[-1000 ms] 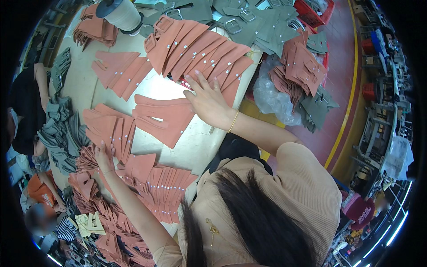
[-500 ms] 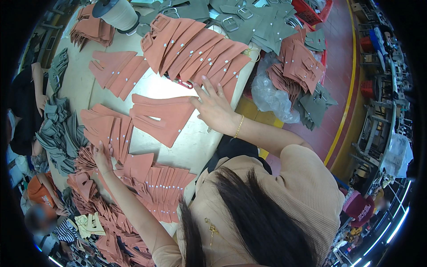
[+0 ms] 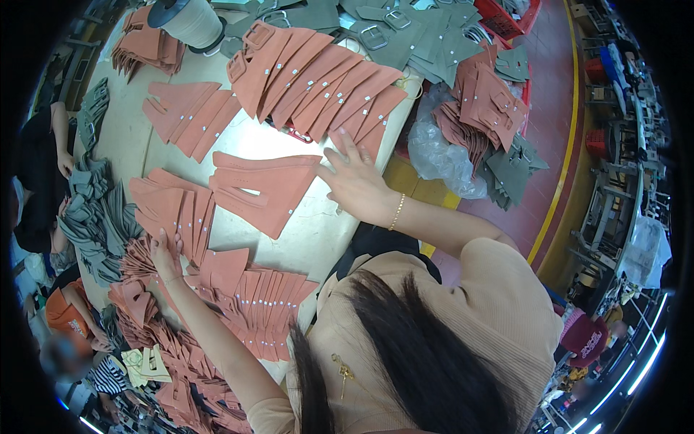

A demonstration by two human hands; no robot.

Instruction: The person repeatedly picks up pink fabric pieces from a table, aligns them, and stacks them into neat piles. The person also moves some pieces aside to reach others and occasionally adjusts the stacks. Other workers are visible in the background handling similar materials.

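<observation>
My right hand (image 3: pixel 363 184) is open above the pale table (image 3: pixel 307 239), its fingers spread. Its fingers reach between a fan of salmon-pink leather pieces (image 3: pixel 318 76) and the right corner of a single flat leather piece (image 3: pixel 264 189) with a slot cut in it. Whether the fingertips touch either is hard to tell. My left hand (image 3: pixel 168 257), fingers apart, rests at a bundle of pink leather strips (image 3: pixel 137 258), beside an overlapping row of pink pieces (image 3: pixel 173 210). A small red-handled tool (image 3: pixel 296 134) pokes out from under the fan.
A thread spool (image 3: pixel 186 25) stands at the far left. Grey-green buckled pieces (image 3: pixel 405 36) cover the far end. More pink pieces (image 3: pixel 271 304) lie near my left forearm. Off the right edge are a clear plastic bag (image 3: pixel 441 155) and pink stacks. A co-worker's arm (image 3: pixel 63 141) is at left.
My right hand has drawn back slightly to the right, away from the flat leather piece's corner. My left hand stays almost in the same place.
</observation>
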